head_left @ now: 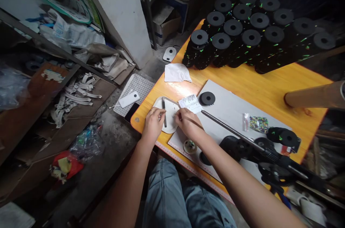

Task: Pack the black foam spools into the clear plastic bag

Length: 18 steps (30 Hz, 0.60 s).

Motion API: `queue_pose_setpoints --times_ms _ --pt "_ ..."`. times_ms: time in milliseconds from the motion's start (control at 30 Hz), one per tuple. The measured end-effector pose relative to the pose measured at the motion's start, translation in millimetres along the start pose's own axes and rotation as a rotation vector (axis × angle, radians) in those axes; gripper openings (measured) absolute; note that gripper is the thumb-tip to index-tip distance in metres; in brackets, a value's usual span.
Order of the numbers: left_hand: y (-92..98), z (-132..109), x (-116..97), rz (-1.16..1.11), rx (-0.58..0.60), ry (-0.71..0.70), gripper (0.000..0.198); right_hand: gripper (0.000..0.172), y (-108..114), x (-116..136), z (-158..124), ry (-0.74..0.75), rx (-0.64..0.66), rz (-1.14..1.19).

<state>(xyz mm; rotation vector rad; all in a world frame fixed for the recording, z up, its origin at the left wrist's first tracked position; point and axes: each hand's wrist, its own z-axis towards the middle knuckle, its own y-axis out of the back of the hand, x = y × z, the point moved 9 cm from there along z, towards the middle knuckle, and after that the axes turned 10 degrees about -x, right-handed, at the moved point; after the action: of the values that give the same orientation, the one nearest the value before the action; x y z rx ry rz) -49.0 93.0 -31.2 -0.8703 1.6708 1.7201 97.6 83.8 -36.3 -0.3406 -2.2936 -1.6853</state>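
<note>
My left hand [154, 124] is at the left rim of a small white tray [171, 109], with thumb and fingers pinched together. My right hand [188, 121] is over the tray's right side, its fingertips also pressed together. Whatever either pinch holds is too small to make out. A dark pen-like tool [164, 116] lies in the tray between the hands, and tiny dark specks are near it. Just beyond my right hand is a printed paper slip [190, 103]. Below my right wrist, a small round dish [190, 146] holds small green bits.
A black disc [207, 98] and a bag of coloured beads [258, 124] lie on a grey board [215, 116]. A metal rod [229, 125] slants across it from a black geared device [265, 149]. Stacked black rolls [221, 48] fill the table's back; a brown post [312, 95] stands right.
</note>
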Motion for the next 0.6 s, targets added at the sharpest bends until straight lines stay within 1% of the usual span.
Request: queue_pose_setpoints --times_ms 100,167,267,367,433,500,600 --pt "-2.4 -3 2 -0.068 0.013 0.056 0.009 0.016 1 -8 -8 -0.034 -0.016 0.079" --pt "-4.2 -5 8 -0.12 0.011 0.122 0.008 0.013 3 -12 -15 -0.055 -0.026 0.155" --pt "-8.4 -11 21 -0.227 0.006 0.273 0.005 0.009 8 -16 -26 -0.086 -0.05 0.332" --pt "-13.2 -23 27 -0.368 0.018 0.43 0.013 0.01 11 -19 -38 -0.123 -0.064 0.527" --pt "-15.3 -35 23 -0.45 0.03 0.51 0.02 0.012 12 -21 -47 -0.149 -0.048 0.623" --pt "-18.1 -50 15 -0.509 0.05 0.572 0.023 0.013 11 -23 -58 -0.175 -0.015 0.691" --pt "-24.1 -76 2 -0.571 0.084 0.649 0.023 0.013 11 -29 -80 -0.205 0.021 0.717"
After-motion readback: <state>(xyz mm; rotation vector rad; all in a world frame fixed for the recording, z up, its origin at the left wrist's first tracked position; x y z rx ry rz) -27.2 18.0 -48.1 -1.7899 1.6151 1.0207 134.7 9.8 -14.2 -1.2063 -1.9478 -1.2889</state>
